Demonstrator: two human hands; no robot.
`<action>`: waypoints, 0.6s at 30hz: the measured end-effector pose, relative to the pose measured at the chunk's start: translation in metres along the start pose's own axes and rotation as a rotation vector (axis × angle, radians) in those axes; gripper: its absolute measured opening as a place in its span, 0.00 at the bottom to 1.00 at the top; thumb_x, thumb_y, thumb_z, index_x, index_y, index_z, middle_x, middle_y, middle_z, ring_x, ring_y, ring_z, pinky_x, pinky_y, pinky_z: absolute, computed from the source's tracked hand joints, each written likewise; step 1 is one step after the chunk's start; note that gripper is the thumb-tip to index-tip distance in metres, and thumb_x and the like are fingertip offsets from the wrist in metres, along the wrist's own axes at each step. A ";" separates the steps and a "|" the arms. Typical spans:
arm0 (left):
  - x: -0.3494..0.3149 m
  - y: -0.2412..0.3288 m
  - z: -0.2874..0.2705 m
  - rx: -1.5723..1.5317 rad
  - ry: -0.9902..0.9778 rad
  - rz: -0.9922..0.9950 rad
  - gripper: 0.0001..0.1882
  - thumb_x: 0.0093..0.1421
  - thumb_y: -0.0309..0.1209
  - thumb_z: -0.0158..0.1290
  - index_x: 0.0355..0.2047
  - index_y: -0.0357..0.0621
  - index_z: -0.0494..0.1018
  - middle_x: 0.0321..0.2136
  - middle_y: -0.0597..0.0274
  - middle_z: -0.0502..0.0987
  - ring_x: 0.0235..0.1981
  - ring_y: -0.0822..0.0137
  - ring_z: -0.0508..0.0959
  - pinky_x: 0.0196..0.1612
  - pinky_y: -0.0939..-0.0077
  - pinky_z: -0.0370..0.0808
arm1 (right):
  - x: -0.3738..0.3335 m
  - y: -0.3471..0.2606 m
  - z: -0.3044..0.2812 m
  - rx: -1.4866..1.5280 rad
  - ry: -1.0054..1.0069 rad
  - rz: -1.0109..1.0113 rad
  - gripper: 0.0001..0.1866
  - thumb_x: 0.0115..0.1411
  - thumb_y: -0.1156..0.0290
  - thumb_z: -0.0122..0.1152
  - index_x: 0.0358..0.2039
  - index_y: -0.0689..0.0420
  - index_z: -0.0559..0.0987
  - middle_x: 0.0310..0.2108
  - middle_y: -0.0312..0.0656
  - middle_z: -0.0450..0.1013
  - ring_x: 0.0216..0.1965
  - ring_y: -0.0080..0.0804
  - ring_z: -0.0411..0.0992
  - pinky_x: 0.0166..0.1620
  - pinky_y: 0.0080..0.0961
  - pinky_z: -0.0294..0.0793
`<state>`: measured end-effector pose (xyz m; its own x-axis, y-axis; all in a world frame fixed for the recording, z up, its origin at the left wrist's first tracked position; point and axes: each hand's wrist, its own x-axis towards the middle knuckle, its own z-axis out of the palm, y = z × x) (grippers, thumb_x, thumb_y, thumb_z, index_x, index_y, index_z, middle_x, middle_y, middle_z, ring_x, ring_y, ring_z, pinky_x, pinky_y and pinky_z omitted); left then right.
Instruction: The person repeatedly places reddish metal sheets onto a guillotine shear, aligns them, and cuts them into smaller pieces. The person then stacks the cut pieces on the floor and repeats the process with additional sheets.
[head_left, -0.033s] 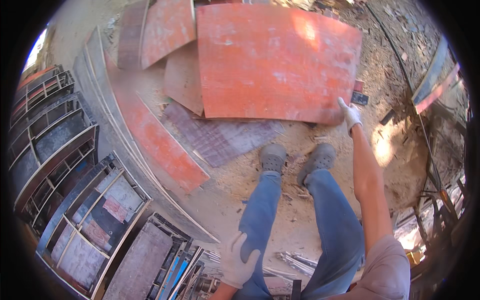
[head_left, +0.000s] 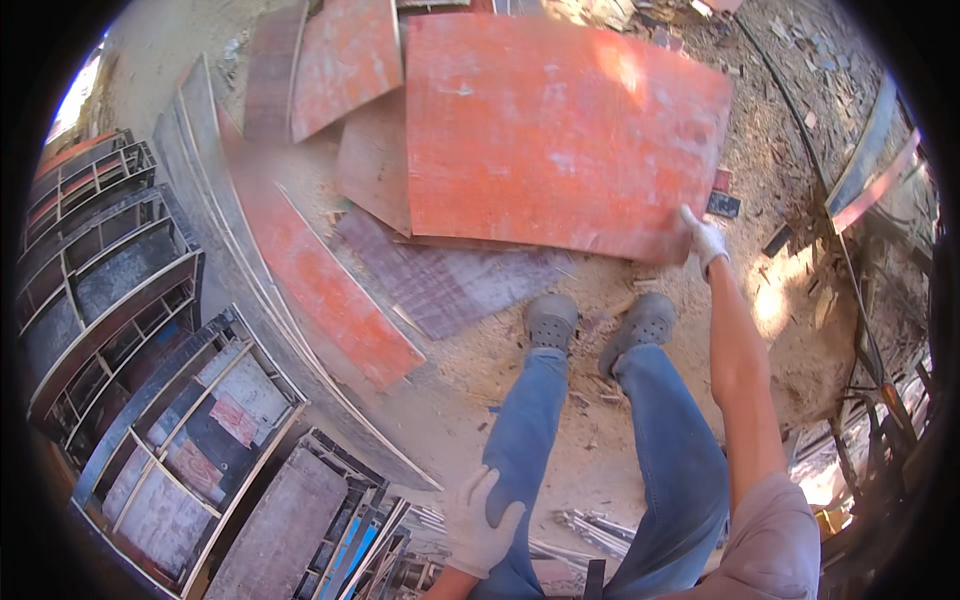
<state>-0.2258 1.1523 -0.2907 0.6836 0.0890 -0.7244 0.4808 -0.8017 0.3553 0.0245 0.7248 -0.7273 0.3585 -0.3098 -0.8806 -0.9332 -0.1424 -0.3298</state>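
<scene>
A large orange-red wooden board (head_left: 565, 130), scuffed with pale marks, lies over other boards in front of my feet. My right hand (head_left: 708, 243), in a pale glove, grips its near right corner, thumb on top; the other fingers are hidden. My left hand (head_left: 478, 525), gloved too, is at my left leg with its fingers apart and nothing in it. Partly under the big board is a brownish-purple board (head_left: 440, 275). A smaller brown board (head_left: 375, 165) and an orange board (head_left: 345, 65) lie to its left.
A long orange strip (head_left: 330, 290) and curved grey strips (head_left: 300, 345) lie to the left. Beyond them stand several framed panels (head_left: 190, 440). A black cable (head_left: 785, 85) crosses the debris at right. Thin rods (head_left: 595, 530) lie behind my legs.
The near right corner of the big board has come slightly toward me with my right hand. My left hand stays at my leg.
</scene>
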 end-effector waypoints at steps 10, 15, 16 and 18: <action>-0.030 -0.037 0.008 -0.673 0.098 -0.195 0.35 0.68 0.51 0.58 0.66 0.39 0.67 0.63 0.49 0.72 0.62 0.50 0.73 0.67 0.51 0.67 | -0.439 -0.110 0.040 0.340 -0.548 -0.367 0.28 0.57 0.61 0.77 0.55 0.61 0.81 0.44 0.41 0.82 0.41 0.26 0.79 0.44 0.28 0.80; -0.028 0.061 -0.148 -2.002 0.148 -0.515 0.58 0.62 0.73 0.48 0.77 0.42 0.49 0.76 0.49 0.52 0.76 0.47 0.53 0.75 0.42 0.53 | -0.613 -0.206 -0.027 0.373 -0.767 -0.060 0.15 0.60 0.58 0.75 0.32 0.52 0.78 0.14 0.29 0.66 0.13 0.18 0.59 0.17 0.20 0.54; -0.034 0.053 -0.172 -2.007 0.004 -0.259 0.56 0.63 0.73 0.47 0.76 0.43 0.50 0.76 0.51 0.53 0.75 0.47 0.54 0.75 0.42 0.54 | -0.649 -0.210 -0.041 0.409 -0.744 -0.032 0.14 0.60 0.58 0.74 0.30 0.52 0.78 0.14 0.29 0.67 0.13 0.18 0.59 0.17 0.20 0.54; -0.037 0.060 -0.216 -1.935 -0.113 0.040 0.53 0.65 0.72 0.45 0.76 0.44 0.52 0.75 0.53 0.55 0.73 0.46 0.57 0.73 0.42 0.57 | -0.719 -0.214 -0.077 0.465 -0.689 0.006 0.15 0.61 0.59 0.73 0.25 0.52 0.78 0.14 0.30 0.67 0.12 0.17 0.59 0.16 0.20 0.53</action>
<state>-0.1036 1.2289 -0.1145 0.7131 -0.0058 -0.7011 0.3825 0.8413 0.3821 -0.0316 0.9054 0.0026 0.3999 0.3576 -0.8439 -0.9038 0.3071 -0.2981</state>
